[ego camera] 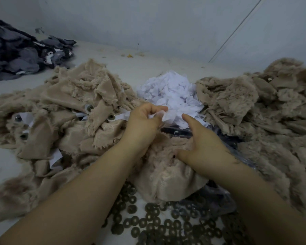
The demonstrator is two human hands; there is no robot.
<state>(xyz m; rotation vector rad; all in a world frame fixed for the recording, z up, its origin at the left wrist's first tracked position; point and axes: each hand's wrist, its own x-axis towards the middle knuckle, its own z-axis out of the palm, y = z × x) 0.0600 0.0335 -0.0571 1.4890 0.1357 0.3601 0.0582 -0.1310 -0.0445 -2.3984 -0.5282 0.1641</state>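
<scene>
My left hand (143, 119) pinches a small white scrap (163, 114) at the near edge of a heap of white scraps (173, 92). My right hand (200, 144) hovers just right of it with its fingers relaxed and holds nothing; its index finger points at the white heap. Below both hands lies a beige furry fabric piece (168, 174). Beige fabric pieces with metal eyelets and white strips are heaped on the left (69, 110). More beige furry pieces are piled on the right (254, 110).
Several dark ring-shaped washers (148, 221) lie scattered on the white table (113, 57) near me. A dark plastic bag (219, 197) lies under my right forearm. A heap of dark grey fabric (19, 53) sits at the far left. A pale wall (148, 23) stands behind.
</scene>
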